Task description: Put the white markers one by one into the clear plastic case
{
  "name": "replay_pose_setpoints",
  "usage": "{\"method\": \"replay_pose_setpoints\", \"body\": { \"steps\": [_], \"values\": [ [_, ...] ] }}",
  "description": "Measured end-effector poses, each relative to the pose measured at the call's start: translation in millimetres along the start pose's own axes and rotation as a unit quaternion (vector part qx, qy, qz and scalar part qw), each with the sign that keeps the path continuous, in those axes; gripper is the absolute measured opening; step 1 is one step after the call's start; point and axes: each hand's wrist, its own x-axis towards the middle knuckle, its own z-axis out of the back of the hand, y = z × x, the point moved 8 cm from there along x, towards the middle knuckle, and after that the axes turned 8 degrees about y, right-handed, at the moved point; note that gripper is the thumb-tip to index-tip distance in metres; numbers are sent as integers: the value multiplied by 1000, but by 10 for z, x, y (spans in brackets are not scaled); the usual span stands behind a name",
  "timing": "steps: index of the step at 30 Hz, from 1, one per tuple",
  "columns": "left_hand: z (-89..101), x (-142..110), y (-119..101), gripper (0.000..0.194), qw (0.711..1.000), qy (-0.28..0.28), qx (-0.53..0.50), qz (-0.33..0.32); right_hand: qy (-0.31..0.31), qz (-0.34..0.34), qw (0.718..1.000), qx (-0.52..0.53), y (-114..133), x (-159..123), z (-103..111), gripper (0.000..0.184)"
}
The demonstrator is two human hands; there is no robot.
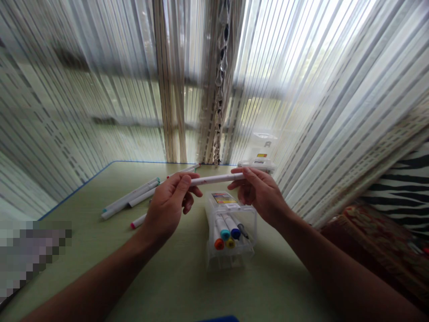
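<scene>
A white marker (216,180) is held level above the table, one end in each hand. My left hand (172,199) pinches its left end between thumb and fingers. At the other end, my right hand (258,190) grips it the same way, hiding that tip. Just below lies a clear plastic case (209,255), its open end facing me. Inside it are several markers, among them an orange-capped one (219,243), a yellow-capped one (230,242), a light blue one (225,234) and a dark blue one (235,233).
Left of my hands, several white markers (130,197) lie loose on the green table (161,281). A pink-tipped marker (137,222) is partly behind my left wrist. Another clear container (258,163) stands at the back edge, before striped curtains (117,89). Zebra-patterned fabric (398,192) is at right.
</scene>
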Motion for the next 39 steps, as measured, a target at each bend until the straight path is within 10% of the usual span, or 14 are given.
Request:
{"method": "replay_pose_setpoints", "body": {
  "steps": [39],
  "values": [
    [7, -22, -18, 30, 998, 5, 65, 15, -28, 21, 999, -38, 49, 0, 37, 26]
  ]
}}
